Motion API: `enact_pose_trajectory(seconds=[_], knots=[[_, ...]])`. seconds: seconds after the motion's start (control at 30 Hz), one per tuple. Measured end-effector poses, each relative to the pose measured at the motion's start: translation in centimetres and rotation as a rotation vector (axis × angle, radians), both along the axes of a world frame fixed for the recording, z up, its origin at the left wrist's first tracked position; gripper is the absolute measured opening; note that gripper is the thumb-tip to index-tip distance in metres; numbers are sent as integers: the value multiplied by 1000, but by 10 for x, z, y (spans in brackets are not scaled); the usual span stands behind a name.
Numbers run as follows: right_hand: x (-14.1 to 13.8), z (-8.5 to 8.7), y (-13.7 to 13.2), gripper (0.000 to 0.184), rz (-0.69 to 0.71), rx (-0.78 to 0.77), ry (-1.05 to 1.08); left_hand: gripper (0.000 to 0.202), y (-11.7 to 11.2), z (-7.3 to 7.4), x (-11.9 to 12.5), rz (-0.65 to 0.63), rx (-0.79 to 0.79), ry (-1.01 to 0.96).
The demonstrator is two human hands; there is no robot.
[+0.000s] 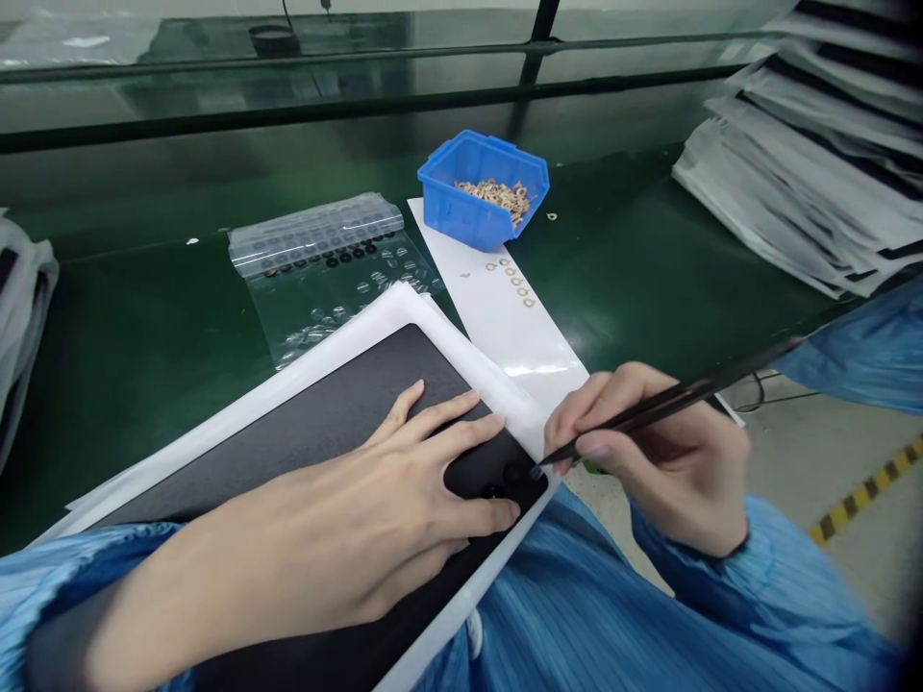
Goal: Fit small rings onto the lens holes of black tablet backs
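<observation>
The left hand (pixel 389 490) lies flat on a dark panel (pixel 324 432), its grip apart, fingers spread and pressing on the panel's surface. The panel sits on a white sheet (pixel 461 336) and runs toward the person's lap. The right hand (pixel 649 452) has its grip clamped on black tweezers (pixel 649 413), whose tips reach down to the panel's near corner, touching or just beside one of two round black spots (pixel 513 473); which it is, and whether the tips hold anything, is too small to tell. Beyond the panel, on a green worktop (pixel 620 250), a white paper strip (pixel 509 288) carries a short row of small tan rings (pixel 511 281). At the strip's far end stands a blue bin (pixel 482 187) with a heap of similar rings inside. To its left lies a clear zip bag (pixel 324 274) holding black rings and clear pieces. A stack of white bags (pixel 814 163) sits at the far right, and a striped floor tape (pixel 865 495) shows below the worktop's edge.
</observation>
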State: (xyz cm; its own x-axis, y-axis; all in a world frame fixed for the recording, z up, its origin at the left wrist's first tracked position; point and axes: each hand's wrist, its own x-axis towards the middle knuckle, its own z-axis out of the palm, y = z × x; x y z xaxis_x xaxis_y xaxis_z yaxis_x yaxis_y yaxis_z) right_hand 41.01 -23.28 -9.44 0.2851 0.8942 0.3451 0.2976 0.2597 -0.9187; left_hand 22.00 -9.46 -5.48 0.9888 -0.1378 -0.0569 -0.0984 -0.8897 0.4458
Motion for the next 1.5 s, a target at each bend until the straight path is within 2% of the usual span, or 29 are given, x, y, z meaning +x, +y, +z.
enact_pose_trajectory(seconds=[0.1,0.23,0.3,0.4,0.53,0.6,0.67,0.77,0.87,0.93,1.07,1.13,1.23,1.33,1.5], knots=[[17,17,30,7,-50,56,-122,47,0,-1,-1,-1,6,9],[38,27,110,14,-30,63,-228,44,0,-3,0,-12,28,39],[42,21,154,21,-28,62,-290,42,-1,-3,1,-15,24,36],[42,1,205,23,-8,-16,-400,38,0,-4,1,-18,21,18],[40,-26,234,28,53,-60,-469,36,0,-5,0,-8,20,-13],[41,-28,236,29,71,-73,-498,36,0,-7,0,1,15,-27],[43,-23,230,30,54,-73,-515,35,1,-8,1,1,13,-36],[44,-7,210,31,20,-70,-525,33,1,-10,3,-11,33,-50],[41,4,184,35,81,-119,-551,31,4,-12,6,32,56,-105],[37,3,169,35,131,-164,-577,33,10,-15,7,165,49,-173],[30,-6,158,35,202,-240,-598,34,33,-27,6,660,44,-283],[29,-8,158,38,272,-286,-590,34,46,-32,4,821,74,-291],[31,-9,158,40,341,-329,-574,34,56,-35,1,909,124,-260],[34,-11,157,40,350,-327,-562,31,57,-36,1,952,152,-239],[32,-11,159,35,360,-191,-565,16,55,-35,4,984,172,-210]])
